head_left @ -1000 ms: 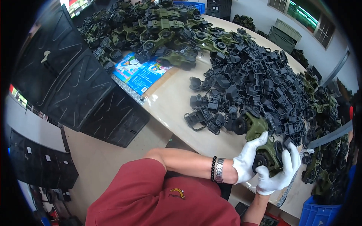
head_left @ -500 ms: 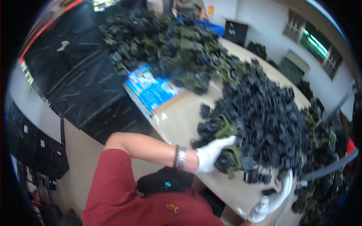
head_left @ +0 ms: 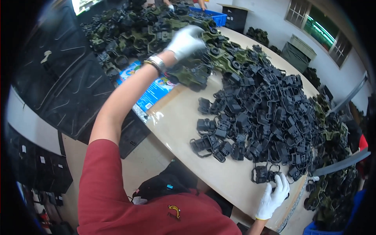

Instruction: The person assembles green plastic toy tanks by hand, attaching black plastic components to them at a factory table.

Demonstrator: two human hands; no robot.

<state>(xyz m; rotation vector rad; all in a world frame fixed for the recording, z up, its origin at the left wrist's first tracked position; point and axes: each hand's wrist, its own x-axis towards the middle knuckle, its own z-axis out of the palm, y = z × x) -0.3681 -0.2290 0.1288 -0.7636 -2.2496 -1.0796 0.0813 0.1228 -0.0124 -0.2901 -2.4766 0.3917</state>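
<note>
My left hand (head_left: 186, 42), in a white glove, is stretched out over the far pile of green toy vehicles (head_left: 225, 60) with black wheels. Motion blurs its fingers, and whether it holds anything is hidden. At the table's near right edge, my gloved right hand (head_left: 273, 199) has its fingers bent around a small black plastic part (head_left: 275, 175). A similar black frame-shaped part (head_left: 259, 174) lies right beside those fingertips. Beyond them spreads a large heap of black plastic parts (head_left: 270, 113), boxy pieces with thin frames.
A blue printed sheet (head_left: 156, 94) lies by the table's left edge. Black panels (head_left: 58, 78) stand to the left. At the far end are a blue crate (head_left: 215, 17) and another person's hands. More green vehicles (head_left: 333, 137) are piled on the right, near grey curved bars (head_left: 342, 162).
My left hand has swung from the near edge of the black heap to the far vehicle pile. The green vehicle it held is no longer near me. The right hand has moved slightly left, onto a black part.
</note>
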